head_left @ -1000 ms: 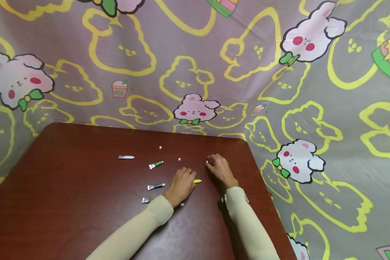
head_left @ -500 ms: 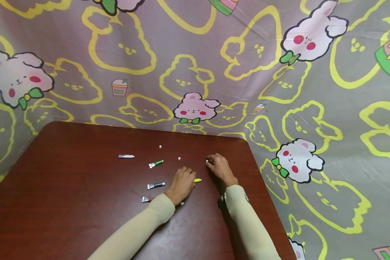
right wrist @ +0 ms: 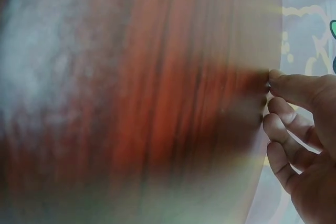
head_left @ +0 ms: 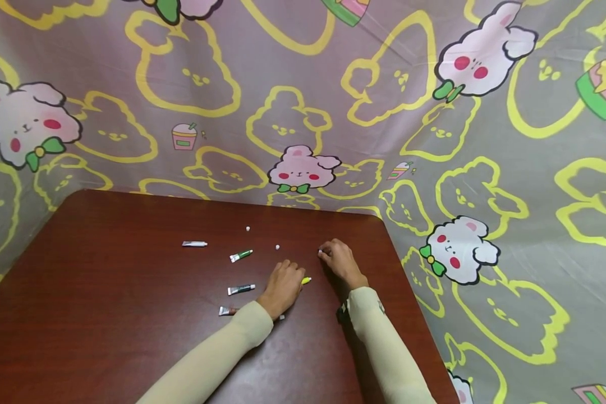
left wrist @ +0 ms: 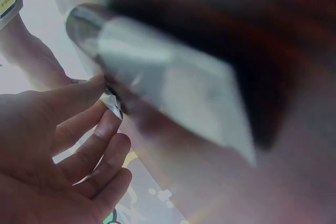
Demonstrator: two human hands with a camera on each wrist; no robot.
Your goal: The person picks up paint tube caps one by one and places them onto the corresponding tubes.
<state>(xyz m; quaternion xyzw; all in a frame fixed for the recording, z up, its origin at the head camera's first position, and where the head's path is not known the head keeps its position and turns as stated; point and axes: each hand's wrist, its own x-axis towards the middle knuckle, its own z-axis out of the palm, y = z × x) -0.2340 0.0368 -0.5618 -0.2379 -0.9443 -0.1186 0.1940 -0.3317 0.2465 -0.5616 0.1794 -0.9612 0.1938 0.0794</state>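
Brown table (head_left: pixel 106 314), left hand (head_left: pixel 281 287) gripping yellow tube (head_left: pixel 306 280), right hand (head_left: pixel 339 260) pinching cap, hidden overhead.

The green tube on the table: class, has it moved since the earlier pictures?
No. The green tube lies in the same spot between the white tube and the left hand.

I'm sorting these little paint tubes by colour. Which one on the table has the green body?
The green tube, lying between the white tube farther back and the dark tube nearer the left hand. The others show no green.
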